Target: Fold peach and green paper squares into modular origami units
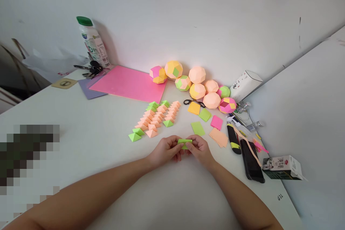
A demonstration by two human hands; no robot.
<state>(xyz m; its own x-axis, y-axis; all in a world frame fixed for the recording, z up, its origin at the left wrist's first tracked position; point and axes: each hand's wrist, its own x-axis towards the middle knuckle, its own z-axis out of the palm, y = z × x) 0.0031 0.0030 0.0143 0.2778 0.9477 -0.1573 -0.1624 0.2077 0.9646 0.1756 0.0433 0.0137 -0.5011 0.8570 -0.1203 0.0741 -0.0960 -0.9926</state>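
A small green slip of paper [184, 141], apparently folded, is pinched between both hands near the table's front. My left hand [169, 148] is closed on its left end, thumb on top. On the right end, my right hand [198, 148] grips it the same way; the fingers behind the paper are partly hidden. Just beyond the hands lie a green sheet [198, 128] and a stack of peach sheets [219, 137]. Rows of folded peach paper pieces [157, 118] stand ahead and to the left, with green ones [135, 137] at the row ends.
Several faceted paper balls [197, 74] line the wall behind black-handled scissors [194, 103]. A pink board [129, 83], keys [94, 68] and a white bottle [93, 41] are at back left. On the right lie a cutter [234, 139], a phone [251, 160] and a milk carton [282, 167].
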